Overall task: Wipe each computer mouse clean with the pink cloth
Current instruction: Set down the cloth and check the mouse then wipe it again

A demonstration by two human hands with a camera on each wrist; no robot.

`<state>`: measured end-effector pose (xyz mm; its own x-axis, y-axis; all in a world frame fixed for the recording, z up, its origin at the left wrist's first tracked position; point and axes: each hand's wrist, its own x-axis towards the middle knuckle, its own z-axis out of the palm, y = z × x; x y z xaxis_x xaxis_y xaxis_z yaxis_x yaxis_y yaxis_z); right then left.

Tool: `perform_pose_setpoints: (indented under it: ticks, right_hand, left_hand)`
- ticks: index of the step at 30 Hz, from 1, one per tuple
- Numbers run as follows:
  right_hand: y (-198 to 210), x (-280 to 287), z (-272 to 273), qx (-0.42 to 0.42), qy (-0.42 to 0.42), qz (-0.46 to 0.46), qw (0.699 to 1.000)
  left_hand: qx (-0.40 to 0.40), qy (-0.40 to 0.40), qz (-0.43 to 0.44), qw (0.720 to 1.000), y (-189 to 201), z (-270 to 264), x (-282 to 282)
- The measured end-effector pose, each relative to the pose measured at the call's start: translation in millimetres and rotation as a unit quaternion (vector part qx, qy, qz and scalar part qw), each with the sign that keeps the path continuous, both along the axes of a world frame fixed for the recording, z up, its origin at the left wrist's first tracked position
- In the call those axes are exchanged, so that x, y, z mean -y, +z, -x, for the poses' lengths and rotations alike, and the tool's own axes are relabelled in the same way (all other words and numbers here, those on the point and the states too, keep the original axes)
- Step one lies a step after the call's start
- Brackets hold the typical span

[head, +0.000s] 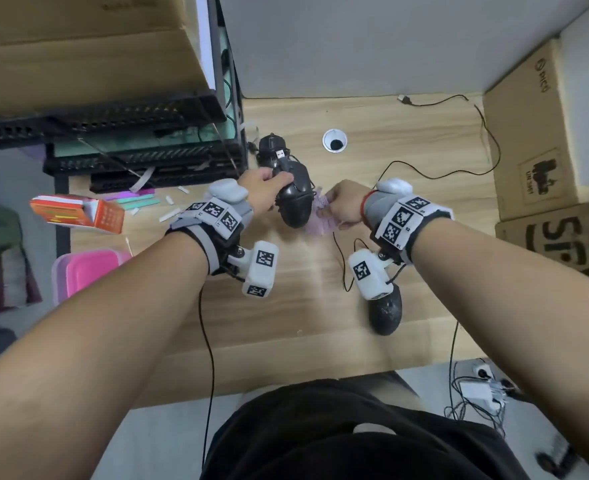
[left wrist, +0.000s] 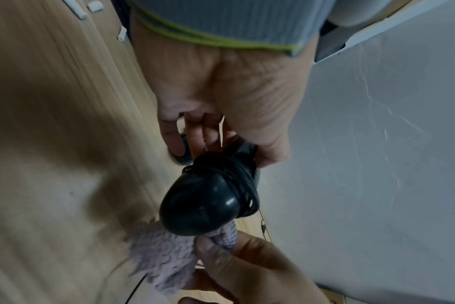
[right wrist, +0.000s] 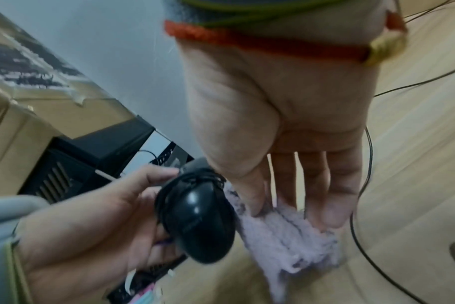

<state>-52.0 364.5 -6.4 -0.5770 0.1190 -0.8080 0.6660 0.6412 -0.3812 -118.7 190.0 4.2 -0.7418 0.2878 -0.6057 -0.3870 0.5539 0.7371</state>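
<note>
Over a wooden desk (head: 286, 306), left hand (head: 262, 192) grips a cable-wrapped mouse (head: 295, 199), right hand (head: 343, 206) pinches the pink cloth (head: 321, 216); rubbing could snag loose cable loops.

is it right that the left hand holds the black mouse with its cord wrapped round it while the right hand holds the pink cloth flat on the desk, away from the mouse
Not quite. The right hand holds the pink cloth right against the black mouse, not away from it; the right wrist view shows them touching. The rest stands: the left hand grips the cord-wrapped mouse.
</note>
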Motion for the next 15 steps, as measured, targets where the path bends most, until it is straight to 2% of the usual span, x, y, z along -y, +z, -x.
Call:
perform_pose_setpoints:
  ticks: [3,6,8,10,11,13,15]
  right_hand:
    - [-6.3,6.7,-6.5,0.005,0.098,-0.041,0.994]
    - [-18.3,21.4,-27.8,0.098,0.194,0.010,0.976]
    - [-25.6,25.3,-35.3,0.148,0.198,0.049,0.968]
    - [-34.7,20.8,-33.4,0.136,0.181,0.054,0.973]
    - [-38.0,14.9,-26.7,0.109,0.148,0.048,0.982]
    - [-36.0,0.9,-9.0,0.032,-0.008,0.064,0.997]
    - [-20.4,-10.1,9.3,-0.029,-0.189,0.145,0.971]
  left_hand:
    - [-0.002,0.009,-0.002,1.000,-5.9,7.4,-7.0]
    - [0.003,0.011,0.005,1.000,-12.7,11.7,-11.1]
    - [0.005,0.008,0.011,1.000,-19.2,14.9,-14.0]
    - [0.001,0.000,0.016,1.000,-22.6,15.7,-14.4]
    - [0.000,0.001,0.017,1.000,-25.1,16.8,-15.2]
    - [-0.003,0.005,0.017,1.000,-29.5,17.8,-17.1]
    - [-0.006,0.007,0.018,1.000,-32.0,18.8,-20.1]
